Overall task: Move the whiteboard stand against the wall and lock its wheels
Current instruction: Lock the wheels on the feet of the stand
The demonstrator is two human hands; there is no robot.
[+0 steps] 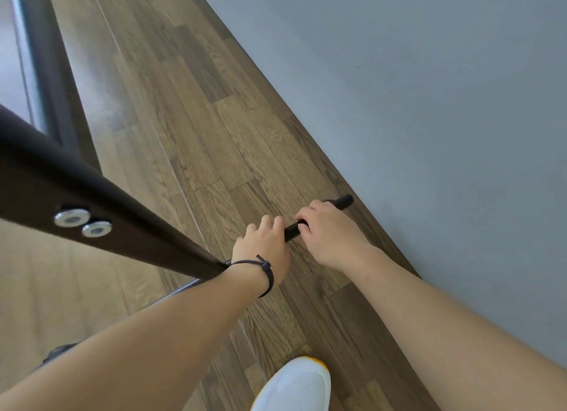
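Both hands are low on the whiteboard stand's base bar [319, 217], which lies along the floor [190, 128] with its capped end just beside the wall [429, 88]. Left hand [264, 248] has fingers wrapped over the bar; right hand [328, 235] is clenched on it nearer the wall. The upright post [101, 202] rises at left, and the board's frame [46, 57] sits well off the wall. No castor or lock lever is visible here.

Judgement: the stand is being squared up to the wall. Best to push both hands evenly so the base doesn't slew, keep knuckles clear of the wall, keep the shoe [294, 386] clear of the base, then find the wheel locks.
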